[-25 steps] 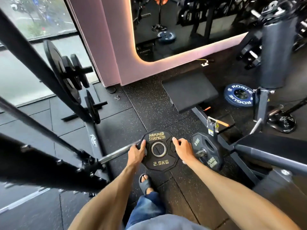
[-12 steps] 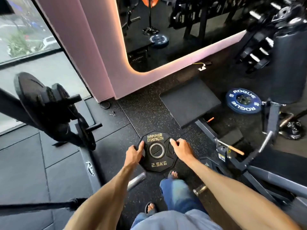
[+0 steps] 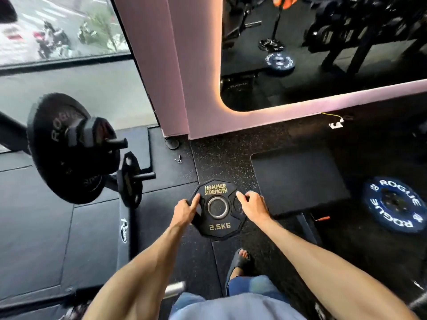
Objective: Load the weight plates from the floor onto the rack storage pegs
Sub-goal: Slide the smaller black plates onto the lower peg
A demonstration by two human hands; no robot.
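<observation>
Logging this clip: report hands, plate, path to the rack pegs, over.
Hands: left hand and right hand grip the black many-sided 2.5KG plate, off the floor. At left, black lower storage peg, tip bare. Nothing seen between.

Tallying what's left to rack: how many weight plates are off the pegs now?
2: the 2.5 kg plate gripped by the left hand and right hand, and the blue Rogue plate flat on the floor at right; the mirror seems to repeat it. Others may be hidden.
</observation>
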